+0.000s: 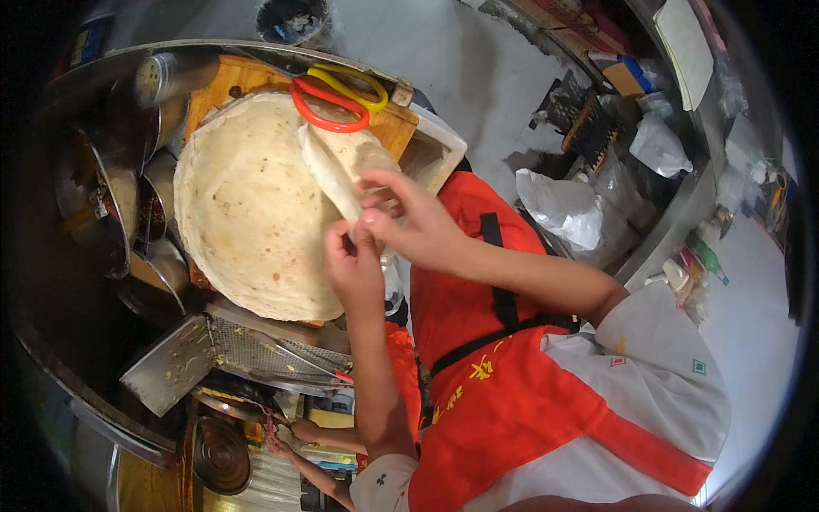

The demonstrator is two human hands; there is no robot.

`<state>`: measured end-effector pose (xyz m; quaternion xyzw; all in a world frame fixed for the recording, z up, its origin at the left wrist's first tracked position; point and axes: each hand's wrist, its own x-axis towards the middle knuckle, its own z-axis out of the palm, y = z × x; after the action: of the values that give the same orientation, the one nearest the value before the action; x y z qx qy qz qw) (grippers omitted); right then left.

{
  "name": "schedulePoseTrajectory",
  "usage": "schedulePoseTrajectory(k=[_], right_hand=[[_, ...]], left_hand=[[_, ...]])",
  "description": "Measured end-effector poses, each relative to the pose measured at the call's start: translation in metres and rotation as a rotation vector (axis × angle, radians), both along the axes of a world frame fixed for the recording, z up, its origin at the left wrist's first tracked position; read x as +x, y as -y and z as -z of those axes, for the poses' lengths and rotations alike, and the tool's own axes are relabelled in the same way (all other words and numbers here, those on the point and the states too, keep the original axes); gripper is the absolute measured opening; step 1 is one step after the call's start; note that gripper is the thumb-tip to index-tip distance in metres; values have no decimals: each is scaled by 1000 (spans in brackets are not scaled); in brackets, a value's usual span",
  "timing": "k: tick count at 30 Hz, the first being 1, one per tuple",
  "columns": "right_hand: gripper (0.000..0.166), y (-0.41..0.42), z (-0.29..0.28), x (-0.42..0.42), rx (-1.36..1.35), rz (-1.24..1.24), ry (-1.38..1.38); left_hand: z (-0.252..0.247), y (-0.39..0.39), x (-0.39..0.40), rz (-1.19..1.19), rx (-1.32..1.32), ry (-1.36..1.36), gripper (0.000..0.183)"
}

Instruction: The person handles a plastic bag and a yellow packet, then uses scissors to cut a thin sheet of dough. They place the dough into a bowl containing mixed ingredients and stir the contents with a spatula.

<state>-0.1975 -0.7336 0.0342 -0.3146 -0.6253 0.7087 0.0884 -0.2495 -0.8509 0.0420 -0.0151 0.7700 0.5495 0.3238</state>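
A stack of thin, round flatbreads lies on a wooden board. Near its right edge, my right hand and my left hand meet at the lower end of a folded or lifted strip of flatbread. The left fingers are curled around that end. My right thumb and fingers are bent close against it, but whether they pinch it is unclear. A red loop handle and a yellow loop handle rest at the upper right of the stack; what they belong to is hidden.
Metal containers line the stack's left side. Below are a perforated metal tray with food bits and another person's hands near a round dark plate. A bin stands at the top; plastic bags lie at right.
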Motion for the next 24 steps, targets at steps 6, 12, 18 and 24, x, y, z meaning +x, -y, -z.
schedulePoseTrajectory(k=[6,12,18,24], right_hand=[[42,-20,1,-41,64,-100,180],[29,-26,12,-40,229,-85,63],[34,-19,-3,-45,414,-91,19],[36,-27,0,-50,126,-129,168]], left_hand=[[-3,-12,-14,429,-225,-279,17],[-11,-27,-39,25,-48,4,26],[8,-59,-82,42,-96,-75,21],[2,-60,-91,-153,48,354,17]])
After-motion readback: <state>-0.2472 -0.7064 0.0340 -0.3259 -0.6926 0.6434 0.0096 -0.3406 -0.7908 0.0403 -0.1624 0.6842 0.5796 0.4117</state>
